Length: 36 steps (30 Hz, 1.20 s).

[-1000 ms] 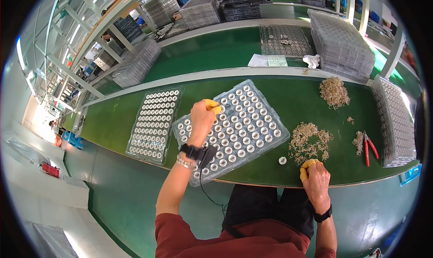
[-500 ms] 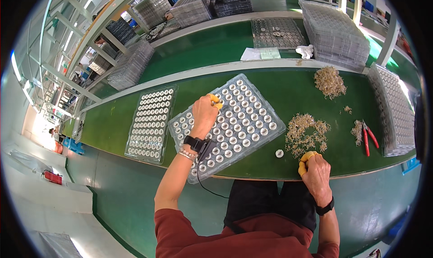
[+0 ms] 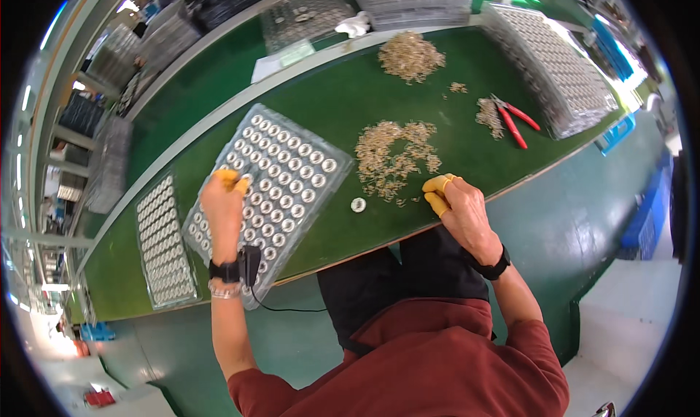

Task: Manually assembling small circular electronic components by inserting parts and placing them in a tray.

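Note:
My left hand (image 3: 224, 198), with yellow finger covers on its fingertips, is over a clear tray (image 3: 321, 192) of round white parts with dark centres. Its thumb and finger are pinched at one round white part (image 3: 246, 178). My right hand (image 3: 465, 211), also with yellow finger covers, is low over the green table near the front edge. Its thumb and fingertips are pressed together; anything between them is too small to make out. Just left of those fingertips is a spread heap of tiny brass-coloured pieces (image 3: 379, 158). A single round part (image 3: 358, 205) lies between heap and tray.
A second filled tray (image 3: 166, 246) lies at the left. Toward the back is another heap of tiny pieces (image 3: 410, 55). Red-handled pliers (image 3: 515, 125) lie beside a small silvery pile (image 3: 489, 117). Stacked trays (image 3: 558, 74) stand at the right end, near the table's front edge (image 3: 539, 173).
The whole view has swung, shifting the table and trays leftward in it. My right hand is farther right of the single round part. My left hand remains over the same tray.

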Each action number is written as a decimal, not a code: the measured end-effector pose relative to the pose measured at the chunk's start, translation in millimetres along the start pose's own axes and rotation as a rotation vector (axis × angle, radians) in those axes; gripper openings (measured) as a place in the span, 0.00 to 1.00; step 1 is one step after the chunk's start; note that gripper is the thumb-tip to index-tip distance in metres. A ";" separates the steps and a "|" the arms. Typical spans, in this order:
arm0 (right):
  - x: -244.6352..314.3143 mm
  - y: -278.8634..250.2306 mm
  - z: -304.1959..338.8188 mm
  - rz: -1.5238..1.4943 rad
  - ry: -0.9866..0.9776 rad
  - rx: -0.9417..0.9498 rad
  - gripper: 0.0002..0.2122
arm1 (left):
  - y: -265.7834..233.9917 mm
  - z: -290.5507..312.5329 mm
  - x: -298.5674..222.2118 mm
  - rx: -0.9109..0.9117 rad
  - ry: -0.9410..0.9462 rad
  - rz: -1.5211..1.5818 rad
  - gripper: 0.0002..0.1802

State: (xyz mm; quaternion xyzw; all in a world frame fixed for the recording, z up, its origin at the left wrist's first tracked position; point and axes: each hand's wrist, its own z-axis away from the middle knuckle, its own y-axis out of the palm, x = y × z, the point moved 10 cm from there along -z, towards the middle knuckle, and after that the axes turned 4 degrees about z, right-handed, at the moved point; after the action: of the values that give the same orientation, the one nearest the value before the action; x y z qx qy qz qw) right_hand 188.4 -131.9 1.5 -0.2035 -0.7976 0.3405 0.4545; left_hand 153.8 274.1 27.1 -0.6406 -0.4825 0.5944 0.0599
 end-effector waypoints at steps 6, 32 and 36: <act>8.6 -5.0 7.6 0.040 -0.152 -0.030 0.06 | 22.3 61.6 -31.1 0.130 -0.247 0.425 0.12; 37.8 26.8 40.7 -0.760 0.241 0.207 0.05 | 136.3 216.3 -111.1 0.488 -0.526 1.225 0.10; 40.1 25.8 42.9 -0.702 0.213 0.183 0.05 | 135.3 218.0 -110.6 0.482 -0.532 1.232 0.10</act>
State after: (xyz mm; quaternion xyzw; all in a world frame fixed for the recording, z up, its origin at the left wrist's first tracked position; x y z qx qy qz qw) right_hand 131.5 -104.2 -9.0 0.0894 -0.7335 0.2107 0.6400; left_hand 68.2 18.2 -45.4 -0.5990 0.1136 0.7465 -0.2667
